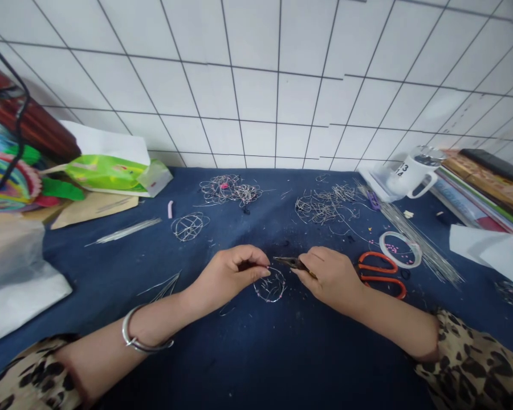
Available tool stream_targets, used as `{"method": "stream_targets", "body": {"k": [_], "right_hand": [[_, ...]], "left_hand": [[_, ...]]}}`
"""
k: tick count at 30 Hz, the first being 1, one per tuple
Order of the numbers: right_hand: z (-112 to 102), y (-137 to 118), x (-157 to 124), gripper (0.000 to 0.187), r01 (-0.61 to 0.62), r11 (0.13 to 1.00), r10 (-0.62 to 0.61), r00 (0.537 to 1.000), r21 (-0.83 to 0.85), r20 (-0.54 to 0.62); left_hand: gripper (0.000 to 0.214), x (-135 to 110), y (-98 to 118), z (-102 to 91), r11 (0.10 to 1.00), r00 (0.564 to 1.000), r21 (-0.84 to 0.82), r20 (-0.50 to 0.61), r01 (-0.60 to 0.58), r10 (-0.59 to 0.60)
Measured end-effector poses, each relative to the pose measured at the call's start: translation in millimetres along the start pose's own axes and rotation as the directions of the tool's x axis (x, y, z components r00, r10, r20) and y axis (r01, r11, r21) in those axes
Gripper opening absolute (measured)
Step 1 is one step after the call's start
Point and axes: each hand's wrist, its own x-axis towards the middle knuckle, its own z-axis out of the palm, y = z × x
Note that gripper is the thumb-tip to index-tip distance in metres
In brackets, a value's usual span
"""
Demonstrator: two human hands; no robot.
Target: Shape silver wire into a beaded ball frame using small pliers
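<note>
My left hand is closed in a pinch on a small round wire frame that rests on the dark blue cloth. My right hand is closed round a pair of small dark pliers. The pliers' tip points left, toward my left fingertips and the top of the wire frame. A silver bangle sits on my left wrist.
Orange-handled scissors lie just right of my right hand, beside a tape roll. Tangled wire piles, another wire ball, a bundle of straight wires, a white mug, stacked books and plastic bags surround the cloth.
</note>
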Motion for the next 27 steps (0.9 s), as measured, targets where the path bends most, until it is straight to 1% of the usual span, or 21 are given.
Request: {"method": "stream_targets", "body": {"k": [2,6,11,16,18,22,27], "right_hand": [[0.0,-0.3,0.0,0.029,0.007,1.000,-0.007,1.000,0.004,-0.003],[0.6,-0.3,-0.3,0.028,0.008,1.000,-0.008,1.000,0.009,-0.005],[0.6,0.6,-0.3,0.027,-0.010,1.000,0.011,1.000,0.010,-0.008],[-0.4,1.5,-0.7,0.027,-0.014,1.000,0.014,1.000,0.012,-0.015],[-0.5,1.9,-0.6,0.026,-0.005,1.000,0.005,1.000,0.014,-0.019],[-1.3,2.3,0.0,0.026,0.019,1.000,-0.018,0.999,0.018,-0.034],[-2.5,1.0,0.3,0.026,0.041,0.999,-0.041,0.998,0.000,-0.038]], "left_hand": [[0.009,-0.2,-0.7,0.9,0.999,1.000,-0.033,-0.005,0.005,-0.005],[0.015,-0.4,0.0,1.6,0.994,1.000,-0.109,-0.022,0.010,-0.012],[0.014,-1.2,1.0,2.1,0.991,0.999,-0.137,-0.046,-0.010,0.003],[0.022,-1.6,1.7,2.5,0.983,1.000,-0.182,-0.015,-0.004,0.001],[0.022,-1.8,2.2,2.0,0.984,1.000,-0.179,-0.001,-0.004,0.004],[0.019,-2.3,2.9,0.8,0.989,0.999,-0.142,-0.006,-0.037,0.037],[0.018,-2.7,4.8,0.7,0.992,1.000,-0.122,-0.009,-0.029,0.028]]}}
